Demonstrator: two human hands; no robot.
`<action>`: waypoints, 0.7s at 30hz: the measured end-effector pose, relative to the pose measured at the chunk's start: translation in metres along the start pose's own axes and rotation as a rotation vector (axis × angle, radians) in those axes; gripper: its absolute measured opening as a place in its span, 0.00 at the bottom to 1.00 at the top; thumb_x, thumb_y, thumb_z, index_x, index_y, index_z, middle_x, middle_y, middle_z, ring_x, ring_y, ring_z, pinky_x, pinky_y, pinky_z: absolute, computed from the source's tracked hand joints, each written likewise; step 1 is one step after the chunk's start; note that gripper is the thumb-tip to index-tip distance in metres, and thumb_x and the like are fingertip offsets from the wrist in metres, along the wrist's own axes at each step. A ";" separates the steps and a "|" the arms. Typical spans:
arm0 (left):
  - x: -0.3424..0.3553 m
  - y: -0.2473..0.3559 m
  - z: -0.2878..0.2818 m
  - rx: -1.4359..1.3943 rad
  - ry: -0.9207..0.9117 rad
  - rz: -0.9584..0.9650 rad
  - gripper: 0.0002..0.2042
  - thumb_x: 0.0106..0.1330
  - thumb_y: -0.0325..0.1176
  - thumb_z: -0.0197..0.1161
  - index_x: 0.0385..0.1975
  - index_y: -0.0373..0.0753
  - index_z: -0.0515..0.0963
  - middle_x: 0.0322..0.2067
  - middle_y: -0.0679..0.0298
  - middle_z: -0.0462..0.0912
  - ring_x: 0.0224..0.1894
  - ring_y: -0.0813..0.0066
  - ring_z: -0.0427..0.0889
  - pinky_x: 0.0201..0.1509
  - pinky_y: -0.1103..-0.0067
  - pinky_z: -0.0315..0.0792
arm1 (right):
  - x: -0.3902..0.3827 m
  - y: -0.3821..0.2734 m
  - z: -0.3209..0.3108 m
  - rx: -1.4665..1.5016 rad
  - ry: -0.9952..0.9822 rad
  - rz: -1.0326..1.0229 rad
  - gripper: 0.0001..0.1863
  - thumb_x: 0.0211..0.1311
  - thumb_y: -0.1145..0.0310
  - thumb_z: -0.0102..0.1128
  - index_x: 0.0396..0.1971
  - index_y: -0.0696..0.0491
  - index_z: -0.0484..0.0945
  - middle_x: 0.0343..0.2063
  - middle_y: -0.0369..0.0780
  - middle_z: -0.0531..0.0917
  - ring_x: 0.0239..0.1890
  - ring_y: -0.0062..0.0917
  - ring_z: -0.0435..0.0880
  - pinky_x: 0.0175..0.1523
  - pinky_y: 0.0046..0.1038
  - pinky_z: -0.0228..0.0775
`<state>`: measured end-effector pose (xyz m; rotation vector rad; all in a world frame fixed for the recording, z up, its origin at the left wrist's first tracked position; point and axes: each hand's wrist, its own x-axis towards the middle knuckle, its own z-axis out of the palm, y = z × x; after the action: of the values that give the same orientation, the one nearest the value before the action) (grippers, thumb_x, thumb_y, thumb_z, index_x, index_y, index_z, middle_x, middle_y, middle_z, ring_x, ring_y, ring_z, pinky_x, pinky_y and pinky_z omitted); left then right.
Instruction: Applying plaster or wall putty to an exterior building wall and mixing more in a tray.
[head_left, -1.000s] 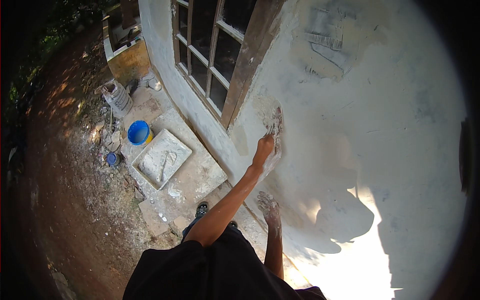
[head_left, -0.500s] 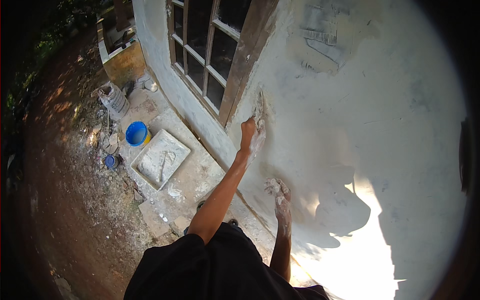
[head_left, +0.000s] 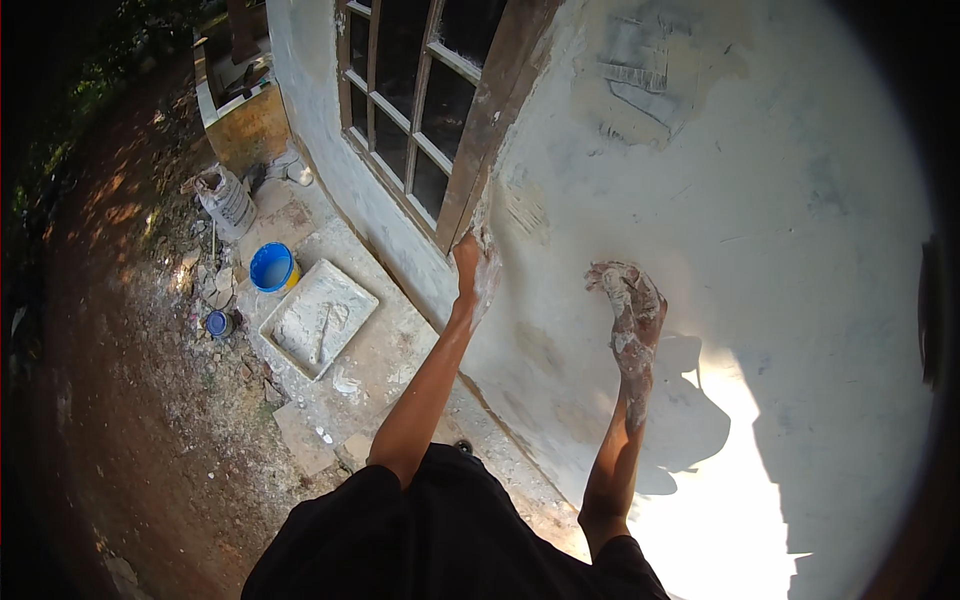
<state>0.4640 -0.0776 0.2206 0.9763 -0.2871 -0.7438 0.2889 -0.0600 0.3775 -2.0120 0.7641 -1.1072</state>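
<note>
My left hand (head_left: 474, 268), smeared with white paste, is at the wall beside the lower corner of the brown wooden window frame (head_left: 484, 150). Its fingers point up along the frame's edge and look closed; whatever they grip is hidden by paste. Coated in wet white putty (head_left: 622, 282), my right hand (head_left: 638, 318) is raised in front of the wall, fingers curled round a lump of it. Between the hands, the whitish wall (head_left: 700, 220) carries a rough, damp putty patch (head_left: 526, 212) next to the frame.
On the paved ledge at left lie a white tray (head_left: 368, 296) with paste and a stick-like tool, a blue-rimmed bucket (head_left: 272, 266), a small blue-lidded tin (head_left: 220, 323) and an opened sack (head_left: 228, 203). Rubble-strewn soil (head_left: 170, 400) borders it. Bright sunlight hits the lower wall.
My left hand has moved down and left from the putty patch to the window frame's edge. My right hand has risen and shifted right, away from the lower wall.
</note>
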 end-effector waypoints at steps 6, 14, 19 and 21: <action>-0.011 -0.036 0.031 0.598 -0.200 0.432 0.02 0.54 0.20 0.49 0.21 0.29 0.68 0.11 0.58 0.63 0.14 0.73 0.61 0.17 0.75 0.59 | -0.004 -0.008 -0.009 0.131 0.042 -0.039 0.09 0.57 0.72 0.52 0.31 0.62 0.76 0.26 0.41 0.79 0.29 0.24 0.76 0.38 0.26 0.67; -0.048 -0.001 -0.002 0.615 -0.241 0.477 0.11 0.52 0.19 0.49 0.34 0.31 0.73 0.17 0.50 0.69 0.18 0.60 0.70 0.23 0.74 0.67 | 0.001 -0.005 -0.018 0.123 0.073 -0.039 0.06 0.57 0.76 0.53 0.31 0.62 0.76 0.26 0.40 0.80 0.28 0.22 0.77 0.39 0.23 0.67; -0.002 0.019 0.004 0.483 -0.039 0.329 0.07 0.56 0.21 0.48 0.31 0.24 0.72 0.13 0.55 0.65 0.16 0.74 0.67 0.19 0.77 0.63 | -0.007 -0.010 -0.025 0.115 0.062 -0.058 0.07 0.56 0.75 0.54 0.31 0.62 0.76 0.28 0.40 0.80 0.29 0.22 0.77 0.40 0.23 0.67; 0.002 0.009 0.016 0.458 -0.008 0.436 0.07 0.56 0.21 0.49 0.29 0.24 0.71 0.12 0.55 0.66 0.15 0.73 0.67 0.19 0.77 0.63 | -0.012 -0.008 -0.027 0.118 0.111 -0.043 0.09 0.57 0.70 0.53 0.30 0.61 0.76 0.24 0.39 0.78 0.27 0.22 0.74 0.37 0.23 0.65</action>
<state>0.4606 -0.0860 0.2372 1.2849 -0.6729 -0.2832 0.2610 -0.0542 0.3884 -1.8888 0.6968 -1.2677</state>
